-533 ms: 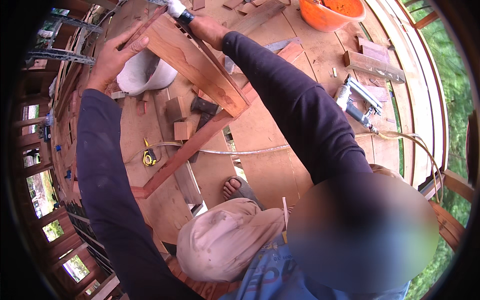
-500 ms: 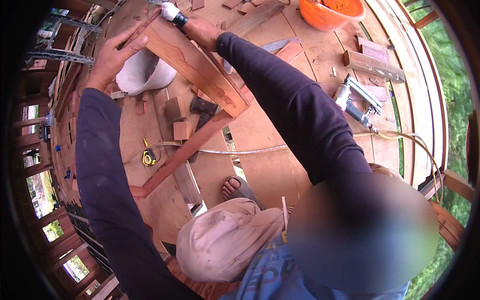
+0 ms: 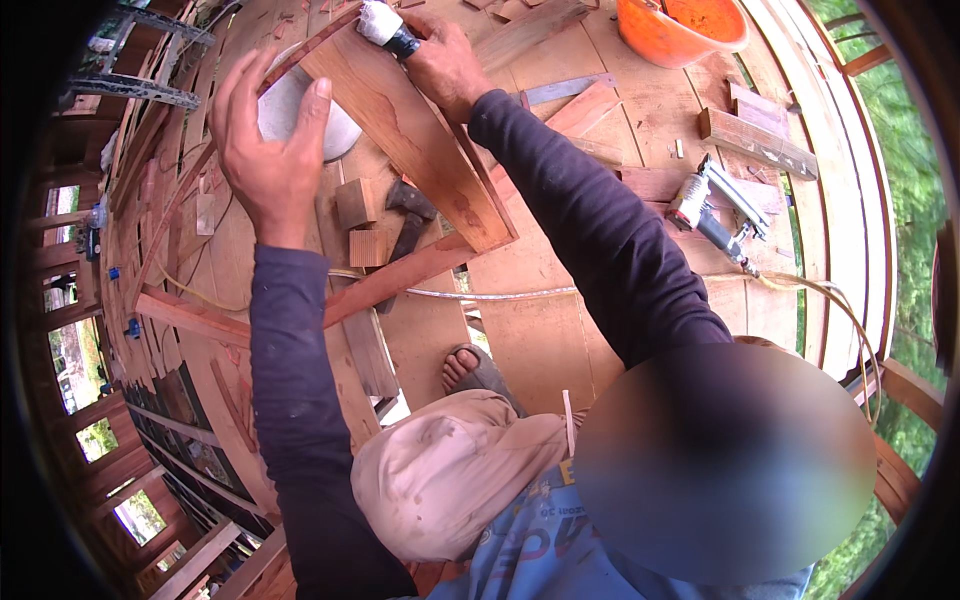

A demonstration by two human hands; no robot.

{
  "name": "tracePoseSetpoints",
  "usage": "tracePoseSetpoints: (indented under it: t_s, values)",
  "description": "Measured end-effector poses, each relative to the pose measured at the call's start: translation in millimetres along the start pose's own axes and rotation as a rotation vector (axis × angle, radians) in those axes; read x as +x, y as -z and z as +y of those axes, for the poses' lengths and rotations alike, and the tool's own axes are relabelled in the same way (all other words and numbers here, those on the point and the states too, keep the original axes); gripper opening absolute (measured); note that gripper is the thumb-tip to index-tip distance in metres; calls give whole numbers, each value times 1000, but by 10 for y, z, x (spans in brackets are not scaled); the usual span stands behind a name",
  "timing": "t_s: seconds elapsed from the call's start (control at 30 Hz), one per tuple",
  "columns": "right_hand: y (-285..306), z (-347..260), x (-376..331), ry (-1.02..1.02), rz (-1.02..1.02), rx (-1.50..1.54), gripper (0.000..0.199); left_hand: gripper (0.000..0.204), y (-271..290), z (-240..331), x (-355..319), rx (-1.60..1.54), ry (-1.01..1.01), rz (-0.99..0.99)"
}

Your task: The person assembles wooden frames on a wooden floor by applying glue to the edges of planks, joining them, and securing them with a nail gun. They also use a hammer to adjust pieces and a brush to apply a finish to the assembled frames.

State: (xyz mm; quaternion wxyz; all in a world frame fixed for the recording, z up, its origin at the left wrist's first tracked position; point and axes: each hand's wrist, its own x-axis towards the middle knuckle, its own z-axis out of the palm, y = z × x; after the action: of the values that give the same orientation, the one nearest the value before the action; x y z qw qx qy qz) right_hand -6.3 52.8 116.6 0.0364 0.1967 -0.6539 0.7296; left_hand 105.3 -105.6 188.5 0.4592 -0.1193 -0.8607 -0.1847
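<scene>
Wooden plank floor (image 3: 560,340): right hand (image 3: 445,65) clenches white-tipped tool (image 3: 385,25) against board (image 3: 410,130); left hand (image 3: 270,150) spread open, steadying its edge.

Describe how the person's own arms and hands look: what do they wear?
Both arms wear long, dark navy sleeves that reach to the wrists. The left hand and the right hand are bare: no gloves, no rings and no watch show. The sleeves are plain, with no stripes or markings visible.
</scene>
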Motion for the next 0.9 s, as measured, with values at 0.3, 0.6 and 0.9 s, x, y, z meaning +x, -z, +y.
tracePoseSetpoints:
  t_s: [0.3,0.6,0.9]
  values:
    - [-404,-368,-160,171,-65,19,58,52,-270,266,-321,-1071,974,229]
    - [-358,-540,-295,20,-144,215,46,43,-98,351,-365,-1108,831,248]
    - [-355,-470,-257,11,-143,173,45,38,-131,307,-318,-1137,787,237]
